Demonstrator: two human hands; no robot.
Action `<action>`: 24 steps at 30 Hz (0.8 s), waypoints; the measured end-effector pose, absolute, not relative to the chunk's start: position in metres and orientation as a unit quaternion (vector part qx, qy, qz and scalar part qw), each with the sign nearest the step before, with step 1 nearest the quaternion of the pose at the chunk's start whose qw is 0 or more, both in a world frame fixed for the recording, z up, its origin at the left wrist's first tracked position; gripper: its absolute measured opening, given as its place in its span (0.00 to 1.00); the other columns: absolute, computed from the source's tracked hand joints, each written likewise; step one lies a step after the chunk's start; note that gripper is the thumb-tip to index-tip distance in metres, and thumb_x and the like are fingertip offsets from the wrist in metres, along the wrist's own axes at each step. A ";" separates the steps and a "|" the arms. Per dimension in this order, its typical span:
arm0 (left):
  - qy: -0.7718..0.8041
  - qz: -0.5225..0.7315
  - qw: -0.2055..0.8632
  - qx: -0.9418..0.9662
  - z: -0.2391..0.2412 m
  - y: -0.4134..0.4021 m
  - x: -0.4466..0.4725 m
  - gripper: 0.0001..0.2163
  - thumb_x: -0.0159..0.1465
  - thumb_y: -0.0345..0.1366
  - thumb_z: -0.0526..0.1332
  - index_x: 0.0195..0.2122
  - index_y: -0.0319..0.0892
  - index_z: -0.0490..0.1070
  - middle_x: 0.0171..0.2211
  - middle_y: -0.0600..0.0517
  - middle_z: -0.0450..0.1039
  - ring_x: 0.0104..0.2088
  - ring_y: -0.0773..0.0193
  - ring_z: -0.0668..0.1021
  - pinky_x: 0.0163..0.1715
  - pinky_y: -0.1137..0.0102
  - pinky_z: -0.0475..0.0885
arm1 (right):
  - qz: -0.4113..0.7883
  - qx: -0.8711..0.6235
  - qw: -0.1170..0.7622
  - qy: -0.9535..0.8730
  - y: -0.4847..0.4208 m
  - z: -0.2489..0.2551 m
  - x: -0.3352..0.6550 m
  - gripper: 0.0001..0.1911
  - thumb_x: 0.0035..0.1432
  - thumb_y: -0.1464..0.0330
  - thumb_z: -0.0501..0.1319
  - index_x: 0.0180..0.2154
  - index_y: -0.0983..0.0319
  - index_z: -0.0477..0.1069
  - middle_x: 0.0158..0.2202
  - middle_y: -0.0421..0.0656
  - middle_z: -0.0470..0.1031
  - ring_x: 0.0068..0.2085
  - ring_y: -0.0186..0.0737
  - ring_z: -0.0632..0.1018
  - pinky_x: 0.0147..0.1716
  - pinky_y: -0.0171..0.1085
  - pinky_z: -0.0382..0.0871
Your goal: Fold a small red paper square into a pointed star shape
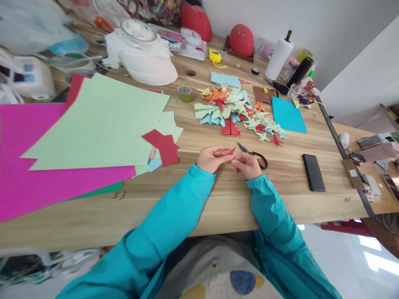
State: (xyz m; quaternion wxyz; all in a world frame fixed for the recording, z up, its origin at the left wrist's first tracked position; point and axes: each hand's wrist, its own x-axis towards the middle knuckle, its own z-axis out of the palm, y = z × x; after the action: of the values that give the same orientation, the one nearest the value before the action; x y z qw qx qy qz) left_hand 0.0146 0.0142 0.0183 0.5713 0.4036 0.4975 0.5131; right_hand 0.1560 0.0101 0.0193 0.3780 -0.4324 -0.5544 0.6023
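A small folded piece of red paper (227, 153) is held between both hands just above the wooden table (218, 199). My left hand (211, 159) pinches its left part, fingers closed on it. My right hand (247, 165) pinches its right end, fingers curled. Both arms wear teal sleeves. Black-handled scissors (254, 154) lie on the table right behind my right hand. A heap of folded paper shapes (237, 112) in red, orange, green and blue lies farther back.
Large pink (37, 166) and pale green (99, 120) paper sheets cover the left, with red scraps (163, 146) at their edge. A black phone (313, 172) lies to the right, a blue sheet (288, 115) behind it. A white container (141, 54), tape roll (185, 93) and paper-towel roll (279, 57) stand at the back.
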 end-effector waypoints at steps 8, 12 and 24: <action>0.514 0.504 0.578 0.383 0.021 0.013 0.015 0.21 0.35 0.39 0.71 0.30 0.36 0.74 0.20 0.50 0.74 0.21 0.64 0.75 0.23 0.70 0.72 | 0.559 -0.426 0.372 -0.606 0.007 0.024 0.156 0.16 0.47 0.56 0.59 0.23 0.63 0.63 0.15 0.36 0.67 0.16 0.28 0.68 0.17 0.29 0.64; 0.523 0.507 0.574 0.373 0.022 0.011 0.017 0.20 0.35 0.39 0.71 0.28 0.35 0.74 0.21 0.48 0.75 0.21 0.64 0.75 0.22 0.69 0.72 | 0.521 -0.455 0.371 -0.619 0.007 0.020 0.156 0.15 0.48 0.57 0.59 0.23 0.63 0.65 0.14 0.36 0.67 0.15 0.28 0.67 0.15 0.29 0.63; 0.520 0.554 0.539 0.363 0.024 0.016 0.012 0.19 0.36 0.38 0.70 0.29 0.34 0.73 0.22 0.48 0.76 0.24 0.61 0.77 0.21 0.71 0.71 | 0.635 -0.450 0.382 -0.499 0.009 0.025 0.155 0.22 0.44 0.52 0.59 0.31 0.65 0.68 0.16 0.38 0.72 0.16 0.33 0.73 0.15 0.30 0.68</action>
State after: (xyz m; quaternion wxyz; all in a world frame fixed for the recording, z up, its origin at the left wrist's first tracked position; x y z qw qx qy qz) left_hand 0.0118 0.0160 0.0235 0.5390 0.3628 0.5203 0.5542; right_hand 0.1549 0.0086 0.0254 0.3822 -0.4498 -0.4987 0.6348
